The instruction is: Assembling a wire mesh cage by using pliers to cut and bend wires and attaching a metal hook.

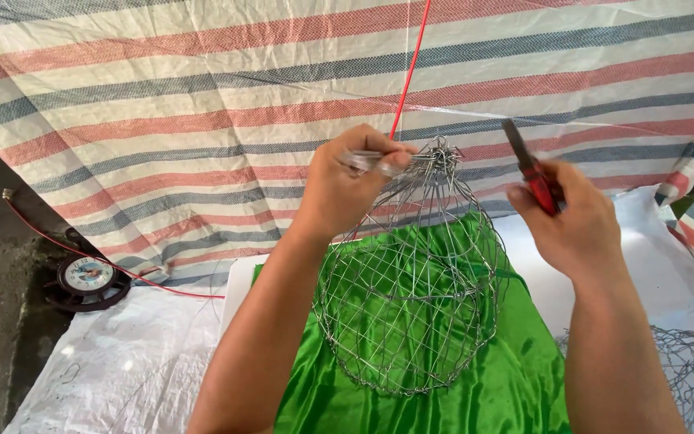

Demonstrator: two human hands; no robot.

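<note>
A rounded wire mesh basket (411, 297) hangs upside down from a red cord (408, 72), its wires gathered into a twisted knot at the top. My left hand (347, 181) pinches a bundle of wire ends just left of that knot. Off to the right, apart from the mesh, my right hand (576, 221) grips red-handled pliers (530, 169), their dark jaws pointing up and left. A green satin cloth (516, 362) lies under the basket.
A striped tarp (162, 104) forms the backdrop. A small round black fan (87, 277) with a red wire sits on the ground at left. White woven sacking (122, 362) covers the surface. Another wire mesh piece (684, 362) lies at lower right.
</note>
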